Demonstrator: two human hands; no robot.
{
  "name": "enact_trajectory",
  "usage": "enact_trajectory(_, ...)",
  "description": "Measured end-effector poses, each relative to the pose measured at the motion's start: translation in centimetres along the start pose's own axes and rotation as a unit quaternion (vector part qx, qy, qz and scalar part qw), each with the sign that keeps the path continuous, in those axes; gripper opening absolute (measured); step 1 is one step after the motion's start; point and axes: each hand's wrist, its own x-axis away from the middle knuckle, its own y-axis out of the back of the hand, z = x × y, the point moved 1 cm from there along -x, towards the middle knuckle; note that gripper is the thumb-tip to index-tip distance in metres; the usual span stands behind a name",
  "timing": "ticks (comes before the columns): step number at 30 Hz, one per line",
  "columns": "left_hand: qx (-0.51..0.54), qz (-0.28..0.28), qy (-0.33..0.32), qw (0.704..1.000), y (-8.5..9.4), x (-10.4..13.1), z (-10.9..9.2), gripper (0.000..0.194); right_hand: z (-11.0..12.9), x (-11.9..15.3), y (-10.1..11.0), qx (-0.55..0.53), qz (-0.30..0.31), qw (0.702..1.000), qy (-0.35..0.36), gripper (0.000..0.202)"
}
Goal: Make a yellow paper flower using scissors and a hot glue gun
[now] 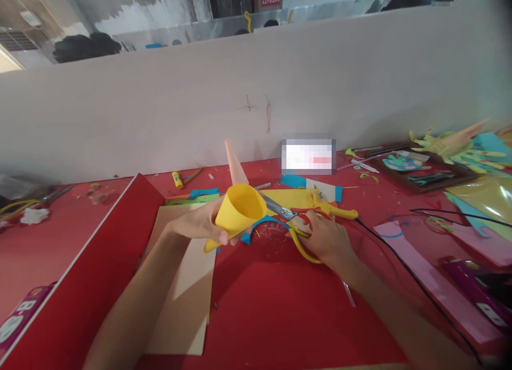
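Observation:
My left hand (pixel 208 223) is closed round a yellow paper cone (pixel 230 212), whose wide mouth faces up and to the right. My right hand (pixel 324 236) grips a pair of scissors (pixel 285 212) with red and yellow handles. The blades point left and reach the cone's rim; whether they touch the paper, I cannot tell. Behind the yellow cone stands a narrow pale-pink paper cone (pixel 235 165). A yellow glue gun (pixel 340 211) lies just beyond my right hand, its black cord running off to the right.
Tan paper sheets (pixel 180 311) lie under my left forearm, beside an upright red board (pixel 92 263). Blue scraps (pixel 294 181) and a yellow glue stick (pixel 177 180) are farther back. To the right are pink paper strips (pixel 424 274), a purple device (pixel 478 290) and a brown tray (pixel 432 183).

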Motion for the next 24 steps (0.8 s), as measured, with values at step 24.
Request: enact_trajectory(24,-0.634,-0.254,-0.122,0.720,-0.8,-3.4,4.0,0.056,-0.8,-0.1,0.0,-0.218,-0.092,0.954,0.186,0.021)
